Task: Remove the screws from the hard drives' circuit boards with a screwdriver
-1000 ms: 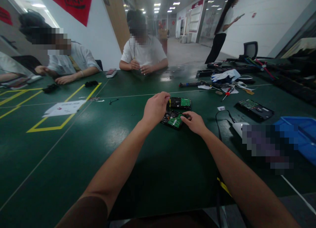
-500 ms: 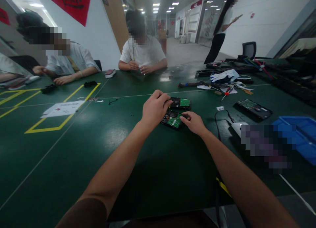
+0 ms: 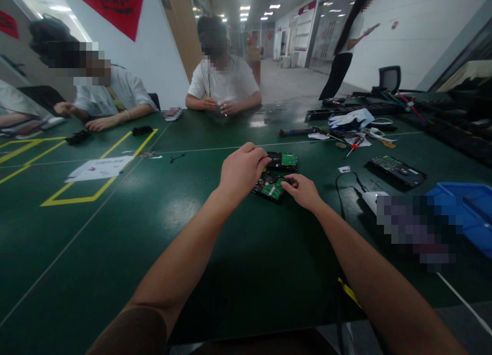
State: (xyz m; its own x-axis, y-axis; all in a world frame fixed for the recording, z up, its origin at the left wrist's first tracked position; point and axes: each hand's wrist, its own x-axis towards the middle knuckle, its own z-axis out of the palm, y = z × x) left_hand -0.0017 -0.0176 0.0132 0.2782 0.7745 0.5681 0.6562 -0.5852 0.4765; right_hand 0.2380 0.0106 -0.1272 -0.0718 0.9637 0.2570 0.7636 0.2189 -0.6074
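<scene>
Two hard drives with green circuit boards lie one behind the other on the green table (image 3: 184,273). My left hand (image 3: 244,171) is over the left end of the nearer hard drive (image 3: 272,191). Its fingers are pinched together, and a small yellow bit shows at the fingertips; what it belongs to is hidden. With thumb and fingers, my right hand (image 3: 303,191) grips the right edge of that same drive. The farther hard drive (image 3: 289,161) lies just beyond, partly covered by my left fingers.
To the right are a third hard drive (image 3: 395,171), a blue bin (image 3: 465,204) and a cable (image 3: 338,196). Farther back lie a red-handled screwdriver (image 3: 355,146) and white gloves (image 3: 351,119). Paper (image 3: 100,169) lies at left. Two people sit across the table.
The view has shifted very slightly. My left fingertips have turned a little over the nearer drive; my right hand keeps its hold on the edge.
</scene>
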